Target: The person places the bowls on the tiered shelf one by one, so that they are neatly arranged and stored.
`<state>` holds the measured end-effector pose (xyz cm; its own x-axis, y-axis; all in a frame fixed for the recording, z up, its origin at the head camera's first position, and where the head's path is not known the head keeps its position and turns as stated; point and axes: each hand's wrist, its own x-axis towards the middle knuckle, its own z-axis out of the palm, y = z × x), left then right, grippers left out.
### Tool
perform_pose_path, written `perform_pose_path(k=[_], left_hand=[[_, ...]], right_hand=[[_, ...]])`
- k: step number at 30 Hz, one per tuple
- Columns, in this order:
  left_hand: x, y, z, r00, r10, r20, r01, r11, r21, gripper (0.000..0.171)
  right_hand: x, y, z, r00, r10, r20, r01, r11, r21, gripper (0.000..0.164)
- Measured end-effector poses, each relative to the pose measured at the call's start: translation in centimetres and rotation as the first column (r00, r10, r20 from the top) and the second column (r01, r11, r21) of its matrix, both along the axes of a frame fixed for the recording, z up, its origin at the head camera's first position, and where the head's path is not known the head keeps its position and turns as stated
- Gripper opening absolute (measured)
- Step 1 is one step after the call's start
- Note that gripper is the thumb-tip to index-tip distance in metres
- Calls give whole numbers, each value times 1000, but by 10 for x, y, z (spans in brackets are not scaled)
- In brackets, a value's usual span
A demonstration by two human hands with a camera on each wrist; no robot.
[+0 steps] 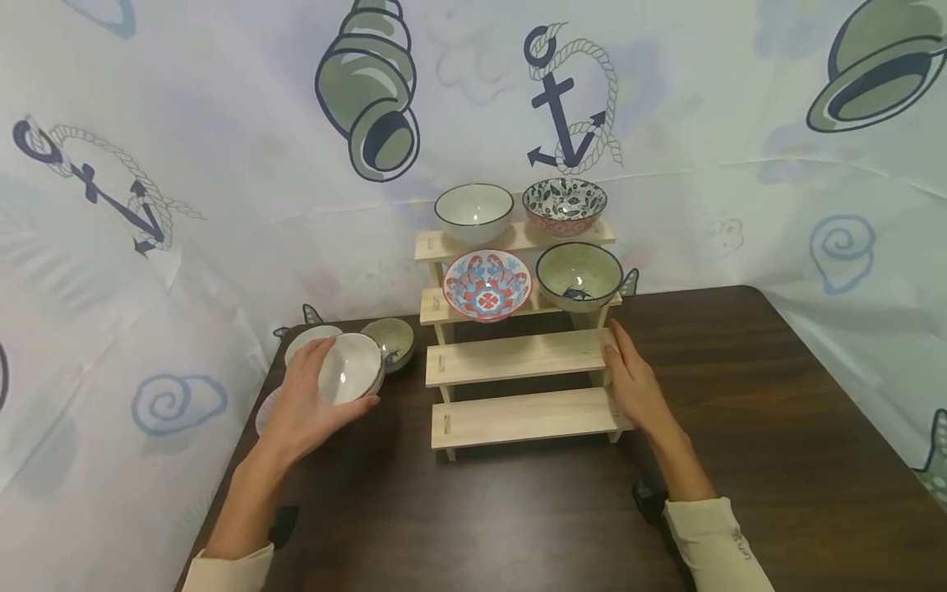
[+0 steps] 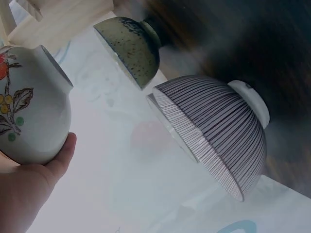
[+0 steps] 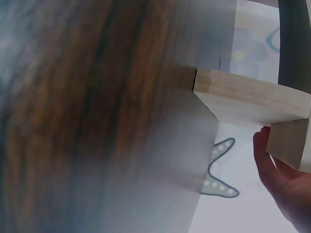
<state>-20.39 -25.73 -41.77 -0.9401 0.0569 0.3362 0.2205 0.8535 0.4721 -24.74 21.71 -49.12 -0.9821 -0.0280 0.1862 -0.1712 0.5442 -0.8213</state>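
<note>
White bowl (image 1: pixel 350 368), one, with a coloured fruit-and-leaf spray on its outer wall: held in the left hand (image 1: pixel 306 418) to the left of the stand, fingers and thumb parted widely and bent round its side, the foot exposed. Wooden stand (image 1: pixel 528 417), one, four stepped tiers, pale timber: set on a dark brown table (image 1: pixel 755 427); the right hand (image 1: pixel 635 386) grips its right end at the third tier from the top, thumb and fingers slightly apart with the shelf end between them. Top tier: a plain white bowl with dark rim (image 1: pixel 474 212), and just beside it a leaf-patterned bowl (image 1: pixel 565 205), reddish outside. Second tier: a red-and-blue bowl (image 1: pixel 487 284) at left, a grey-green bowl (image 1: pixel 579 275) with dark rim at right. Table, far left corner, near the left hand: a speckled green bowl (image 1: pixel 390 341), a pale bowl (image 1: pixel 314 331) partly hidden by the fingers, and a striped bowl (image 2: pixel 214 136). Surround: white cloth (image 1: pixel 244 74) printed with shells and anchors. Sleeves (image 1: pixel 713 538): cream, one pair.
</note>
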Motion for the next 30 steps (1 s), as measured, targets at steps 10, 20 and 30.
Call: perform_pose_path(k=[10,20,30], left_hand=[[14,3,13,1000,0,-7,0,1000,-7,105],[20,10,24,1000,-18,-7,18,1000,-13,107],[27,13,29,999,-35,-27,34,999,-15,107]], right_hand=[[-2,9,7,995,94,36,-95,995,31,62],[-5,35,24,935,312,167,-308,950,-53,74],[-12,50,20,897,398,190,-372,914,-160,82]])
